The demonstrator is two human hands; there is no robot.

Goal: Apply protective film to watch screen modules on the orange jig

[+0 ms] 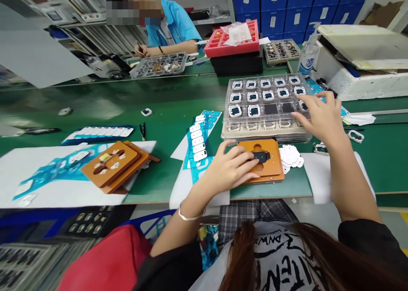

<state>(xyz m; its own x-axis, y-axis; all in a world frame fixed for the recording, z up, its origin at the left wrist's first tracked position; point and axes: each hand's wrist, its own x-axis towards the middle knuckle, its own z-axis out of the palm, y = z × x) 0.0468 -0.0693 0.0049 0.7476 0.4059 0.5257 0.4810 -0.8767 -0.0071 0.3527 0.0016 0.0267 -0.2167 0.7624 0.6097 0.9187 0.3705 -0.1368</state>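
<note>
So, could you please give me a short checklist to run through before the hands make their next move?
1. Left hand on the nearer orange fixture: ok, fingers spread over it, beside the black block.
2. Right hand at the clear tray: ok, at its right end.
3. Part gripped between right thumb and index finger: cannot tell.
4. Front row of the tray filled: not ok, two pockets lack a white-framed part.
5. White flat pieces neatly stacked: not ok, an untidy pile just right of the fixture.
6. Co-worker's hands away from the tray: ok, across the table.
</note>
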